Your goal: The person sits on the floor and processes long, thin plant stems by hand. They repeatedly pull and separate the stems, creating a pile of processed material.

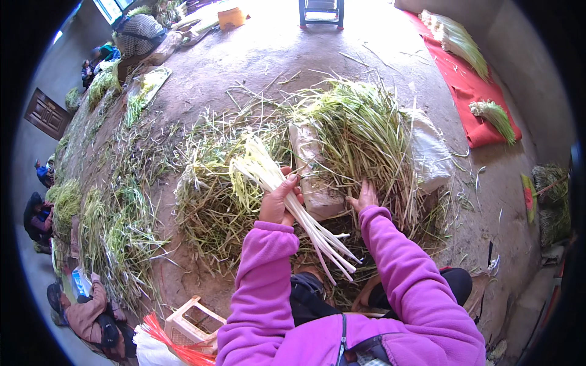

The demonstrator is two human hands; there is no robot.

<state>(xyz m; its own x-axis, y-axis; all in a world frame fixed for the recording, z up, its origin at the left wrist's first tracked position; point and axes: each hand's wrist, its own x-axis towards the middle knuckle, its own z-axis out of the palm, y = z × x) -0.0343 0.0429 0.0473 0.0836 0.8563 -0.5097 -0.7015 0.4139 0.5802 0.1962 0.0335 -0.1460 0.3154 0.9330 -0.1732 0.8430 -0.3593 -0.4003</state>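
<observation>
My left hand (280, 196) is closed around a bundle of pale, peeled stalks (307, 218), likely garlic shoots or chives, whose yellow leafy ends point up and away and whose white ends hang toward my lap. To its right, my right hand (365, 196) reaches into the near edge of a large heap of untrimmed green stalks (366, 132); its fingertips are partly hidden, so any grip is unclear. That heap rests on a white wrapped block (311, 169) and a white plastic-covered bundle (426, 151). Stripped leaves and stems (215, 219) lie piled left of the block.
Red cloth (462, 96) at the right carries bundles of cleaned stalks (492, 120). A plastic stool (194, 320) and red ties (171, 341) are at the lower left. Several people, one in a brown jacket (87, 315), sit along the left among green heaps (94, 228).
</observation>
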